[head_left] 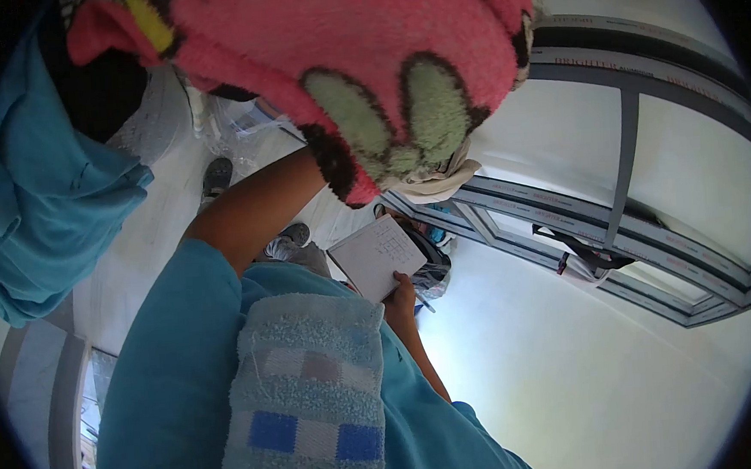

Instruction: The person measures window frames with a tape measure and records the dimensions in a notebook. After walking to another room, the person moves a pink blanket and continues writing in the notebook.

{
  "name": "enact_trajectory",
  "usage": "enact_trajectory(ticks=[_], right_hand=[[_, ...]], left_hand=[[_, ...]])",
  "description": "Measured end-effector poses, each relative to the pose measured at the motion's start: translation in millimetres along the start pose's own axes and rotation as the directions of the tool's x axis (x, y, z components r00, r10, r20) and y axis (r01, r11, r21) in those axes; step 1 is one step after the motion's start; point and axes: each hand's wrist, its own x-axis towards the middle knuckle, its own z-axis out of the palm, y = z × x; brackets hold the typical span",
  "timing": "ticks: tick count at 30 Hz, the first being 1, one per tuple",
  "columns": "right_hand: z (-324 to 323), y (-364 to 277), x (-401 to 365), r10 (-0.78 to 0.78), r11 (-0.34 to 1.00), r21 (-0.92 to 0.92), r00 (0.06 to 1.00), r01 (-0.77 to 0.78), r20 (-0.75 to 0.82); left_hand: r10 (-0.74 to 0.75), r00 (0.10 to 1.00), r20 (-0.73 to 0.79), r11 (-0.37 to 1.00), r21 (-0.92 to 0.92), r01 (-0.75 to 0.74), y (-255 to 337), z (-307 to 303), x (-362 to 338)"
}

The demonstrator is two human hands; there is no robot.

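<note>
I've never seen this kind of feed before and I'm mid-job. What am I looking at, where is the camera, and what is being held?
There is no machine here. One fisheye camera sits on a person's head, looking down over their teal shirt. A blue checked towel hangs over it. The right hand pinches a white notepad. The left forearm reaches up under a fluffy pink cloth, so that hand is hidden. Below lie a pale floor and grey window frames.
</note>
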Motion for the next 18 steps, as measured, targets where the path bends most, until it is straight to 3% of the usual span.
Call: enact_trajectory(ticks=[8, 11, 14, 17, 18], right_hand=[[36, -31, -15, 0.015, 0.995, -0.099, 1.0, -0.013, 0.025], [29, -34, -3, -0.041, 0.961, -0.275, 0.999, 0.042, 0.009], [32, -44, 5, 0.019, 0.978, -0.208, 1.0, -0.018, 0.003], [41, -53, -1, -0.111, 0.983, -0.136, 0.989, 0.124, 0.098], [49, -58, -12, -0.229, 0.948, -0.193, 0.964, 0.253, 0.138]], left_hand=[[0.036, 0.999, 0.016, 0.999, 0.021, -0.037, 10, 0, 7], [0.05, 0.998, 0.025, 0.998, 0.035, -0.05, 15, 2, 10], [0.066, 0.997, 0.037, 0.997, 0.046, -0.067, 18, -1, 11], [0.099, 0.993, 0.071, 0.992, 0.07, -0.104, 25, -4, 0], [0.125, 0.989, 0.084, 0.988, 0.083, -0.132, 30, -5, -9]])
